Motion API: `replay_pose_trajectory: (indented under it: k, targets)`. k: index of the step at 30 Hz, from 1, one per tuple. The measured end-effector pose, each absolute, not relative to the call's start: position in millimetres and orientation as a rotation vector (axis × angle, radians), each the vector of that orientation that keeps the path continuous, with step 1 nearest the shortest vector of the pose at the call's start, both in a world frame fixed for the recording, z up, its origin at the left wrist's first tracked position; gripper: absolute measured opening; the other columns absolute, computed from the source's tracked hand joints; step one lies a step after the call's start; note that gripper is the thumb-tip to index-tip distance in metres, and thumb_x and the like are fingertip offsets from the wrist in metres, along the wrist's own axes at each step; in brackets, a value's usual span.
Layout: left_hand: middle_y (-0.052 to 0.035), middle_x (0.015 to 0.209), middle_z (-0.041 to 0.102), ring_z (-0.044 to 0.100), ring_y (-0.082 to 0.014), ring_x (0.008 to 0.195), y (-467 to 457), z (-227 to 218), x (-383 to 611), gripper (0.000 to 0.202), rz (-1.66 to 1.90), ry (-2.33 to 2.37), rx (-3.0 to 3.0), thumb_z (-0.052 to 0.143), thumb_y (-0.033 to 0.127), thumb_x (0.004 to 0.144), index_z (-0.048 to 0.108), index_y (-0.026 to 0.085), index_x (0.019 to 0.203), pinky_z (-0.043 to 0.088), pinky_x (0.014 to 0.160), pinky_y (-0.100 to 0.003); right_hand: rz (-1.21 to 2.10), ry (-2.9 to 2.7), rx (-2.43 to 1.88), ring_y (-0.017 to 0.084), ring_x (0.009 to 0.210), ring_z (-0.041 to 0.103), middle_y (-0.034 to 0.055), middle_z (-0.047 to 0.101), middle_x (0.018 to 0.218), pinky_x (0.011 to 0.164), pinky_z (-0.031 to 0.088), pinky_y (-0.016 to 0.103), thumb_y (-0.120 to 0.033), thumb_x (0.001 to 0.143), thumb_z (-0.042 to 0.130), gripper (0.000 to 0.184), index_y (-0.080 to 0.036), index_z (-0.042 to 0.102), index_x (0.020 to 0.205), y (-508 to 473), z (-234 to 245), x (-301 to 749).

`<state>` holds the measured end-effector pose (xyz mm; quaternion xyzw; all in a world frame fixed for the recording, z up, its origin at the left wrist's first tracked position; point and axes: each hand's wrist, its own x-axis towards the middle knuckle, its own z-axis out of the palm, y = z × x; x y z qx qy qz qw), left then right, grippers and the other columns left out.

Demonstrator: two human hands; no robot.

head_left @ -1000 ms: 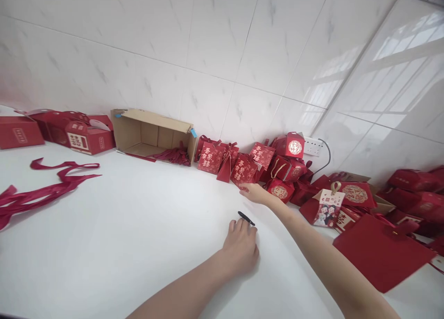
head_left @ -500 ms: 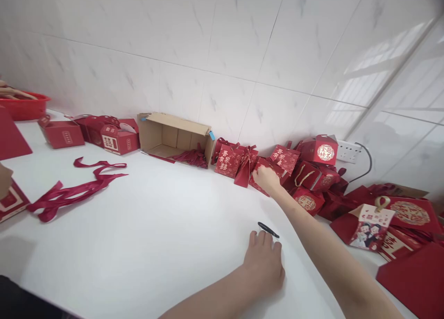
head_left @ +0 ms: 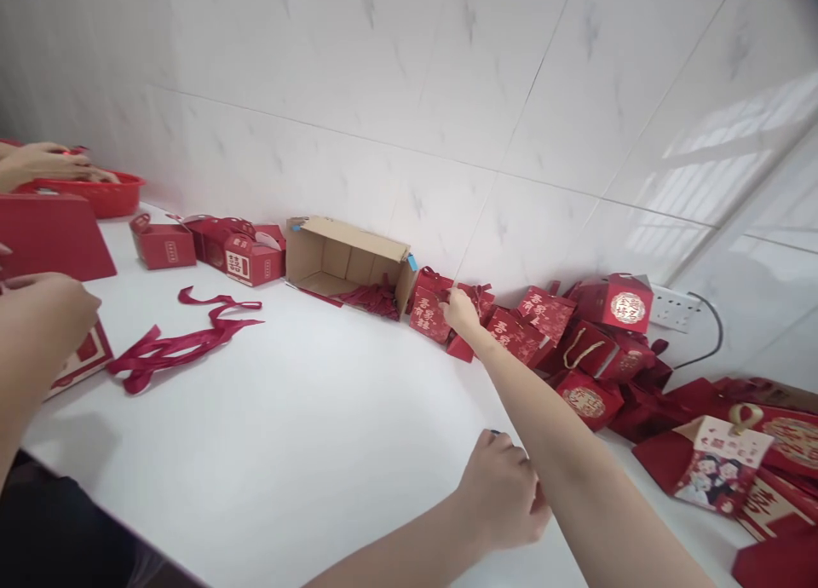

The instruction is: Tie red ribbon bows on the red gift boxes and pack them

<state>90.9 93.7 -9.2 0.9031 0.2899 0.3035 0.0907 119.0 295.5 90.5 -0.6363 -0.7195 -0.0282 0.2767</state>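
Observation:
Stretched far forward, my right hand (head_left: 463, 311) has its fingers closed at the top of a small red gift bag (head_left: 460, 348) with a ribbon. The hand hides much of that bag. Printed red gift boxes (head_left: 429, 315) stand against it on the left, and another printed red box (head_left: 511, 337) lies just to its right. Close to me, my left hand (head_left: 504, 490) is curled on the white table (head_left: 307, 452) under my right forearm. A dark tip of the black pen (head_left: 495, 433) shows at its fingers; the rest is covered.
An opened cardboard box (head_left: 348, 245) holds dark red ribbons. Loose ribbons (head_left: 172, 349) lie left of centre. Red boxes (head_left: 256, 260) line the wall. More are piled at right by a power strip (head_left: 671, 307). Other people's hands (head_left: 51, 315) work at left, near a red basin (head_left: 118, 196).
My right hand has moved left from a printed red box to the ribboned gift bag. My left hand has curled over the pen. Another person's hands have come in at left. The view has shifted left.

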Motion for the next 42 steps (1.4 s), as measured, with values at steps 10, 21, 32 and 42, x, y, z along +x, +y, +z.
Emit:
replay_pose_trajectory:
  k: [10, 21, 32, 42]
  targets:
    - [-0.0042, 0.062, 0.052, 0.045, -0.0170, 0.070, 88.4, 10.6, 75.6, 0.022, 1.415, 0.532, 2.644, 0.041, 0.027, 0.077, 0.057, 0.019, 0.065, 0.038, 0.071, -0.033, -0.118, -1.377, -1.131, 0.020, 0.094, 0.057, 0.0065, 0.058, 0.095, 0.085, 0.046, 0.035, -0.028, 0.077, 0.059, 0.052, -0.020, 0.038, 0.123, 138.1, 97.1, 181.3]
    - [-0.0080, 0.097, 0.056, 0.049, -0.0210, 0.099, 109.6, 28.9, 64.1, 0.014, 1.913, 0.763, 2.191, 0.046, 0.028, 0.080, 0.052, 0.019, 0.090, 0.039, 0.088, -0.038, -0.044, -1.402, -1.161, 0.015, 0.078, 0.055, 0.0016, 0.057, 0.082, 0.073, 0.045, 0.029, -0.031, 0.085, 0.044, 0.011, -0.020, 0.049, 0.087, 69.5, 28.5, 202.3]
    - [-0.0006, 0.070, 0.059, 0.057, -0.0125, 0.064, 99.8, 51.1, 59.8, 0.010, 1.466, 0.497, 1.990, 0.049, 0.025, 0.078, 0.053, 0.018, 0.073, 0.048, 0.059, -0.024, 0.009, -1.557, -1.098, 0.010, 0.059, 0.046, -0.0026, 0.048, 0.072, 0.054, 0.039, 0.023, -0.021, 0.082, 0.046, 0.004, -0.021, 0.043, 0.082, 39.9, 35.8, 199.4]
    - [0.0012, 0.075, 0.063, 0.063, -0.0113, 0.068, 90.6, 69.3, 61.4, 0.012, 1.449, 0.518, 2.007, 0.062, 0.022, 0.077, 0.051, 0.018, 0.077, 0.051, 0.056, -0.020, -0.047, -1.655, -1.039, 0.012, 0.064, 0.050, -0.0018, 0.050, 0.074, 0.059, 0.043, 0.025, -0.018, 0.077, 0.050, 0.011, -0.022, 0.042, 0.083, 36.6, 44.0, 200.4]
